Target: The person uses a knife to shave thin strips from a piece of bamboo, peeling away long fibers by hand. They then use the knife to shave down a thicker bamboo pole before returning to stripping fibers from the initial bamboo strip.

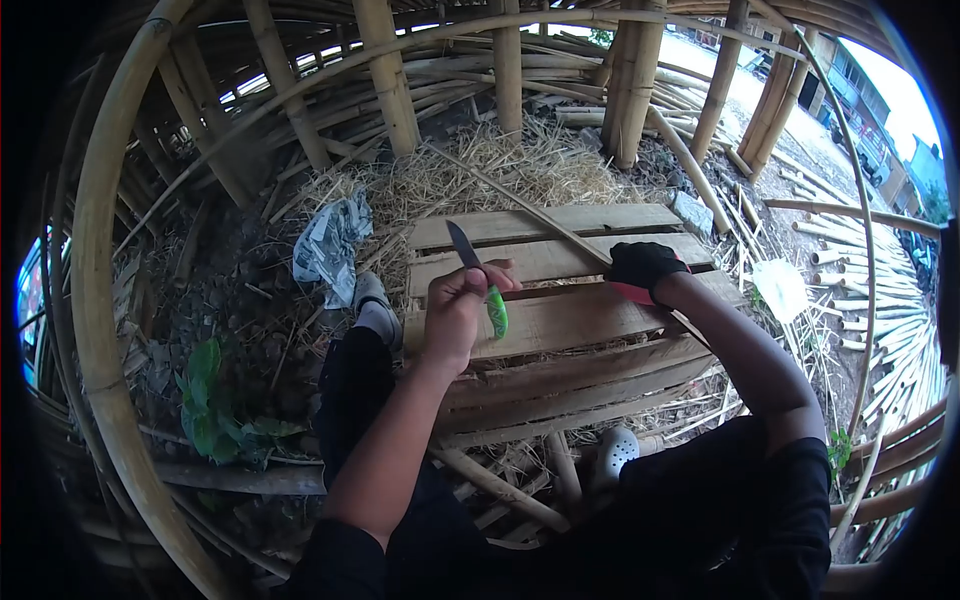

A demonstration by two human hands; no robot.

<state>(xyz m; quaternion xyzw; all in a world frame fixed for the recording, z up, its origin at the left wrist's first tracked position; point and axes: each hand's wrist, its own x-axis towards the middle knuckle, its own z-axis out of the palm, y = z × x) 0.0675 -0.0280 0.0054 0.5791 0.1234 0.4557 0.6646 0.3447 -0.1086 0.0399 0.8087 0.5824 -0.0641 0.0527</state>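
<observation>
My left hand (456,308) is closed around a knife (497,313) with a bright green patterned handle. Its dark blade points up and away from me, above the left part of a slatted wooden crate (570,318). My right hand (645,268), in a black and red glove, grips a thin bamboo strip (530,208) over the crate's right side. The strip slants away to the upper left, past the crate's far edge toward the straw. Under my glove its near part is hidden.
Bamboo posts (388,80) and a curved pole (95,290) surround me. Straw shavings (490,170) lie beyond the crate. Left of it are crumpled newspaper (332,245) and a green leafy plant (203,400). Several cut bamboo poles (850,255) lie at right.
</observation>
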